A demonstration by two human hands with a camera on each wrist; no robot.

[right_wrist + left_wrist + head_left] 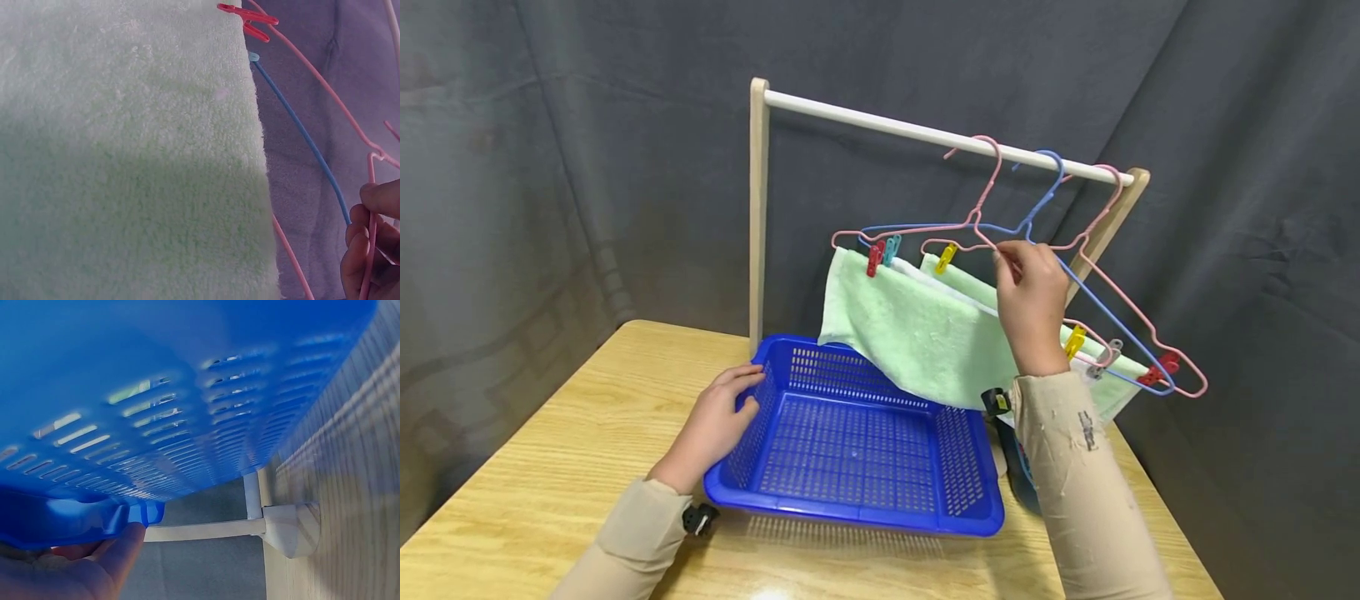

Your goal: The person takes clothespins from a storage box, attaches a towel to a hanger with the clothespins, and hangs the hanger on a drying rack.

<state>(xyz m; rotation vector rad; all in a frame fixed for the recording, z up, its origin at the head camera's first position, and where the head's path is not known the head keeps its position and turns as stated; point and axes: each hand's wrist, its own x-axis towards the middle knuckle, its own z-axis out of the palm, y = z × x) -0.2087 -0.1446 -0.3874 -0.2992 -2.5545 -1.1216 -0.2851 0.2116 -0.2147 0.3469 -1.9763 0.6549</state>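
Note:
My right hand (1033,287) pinches the wire of the front pink hanger (988,185) just below its neck, and the hook sits over the white rail (880,123). A pale green towel (917,333) hangs from this hanger, with a red clothespin (874,260) near its left end. My forearm covers part of the towel's right side. At the lower left, my left hand (718,417) holds the left rim of the blue plastic basket (850,450), fingers over the edge. The left wrist view shows a digit against the rim's underside.
Behind hang a blue hanger (1045,198) with a white towel and a second pink hanger (1101,218) with a green towel. Yellow clothespins (946,258) and others grip the cloths. A wooden post (758,217) rises behind the basket. A dark container (1021,475) stands at its right.

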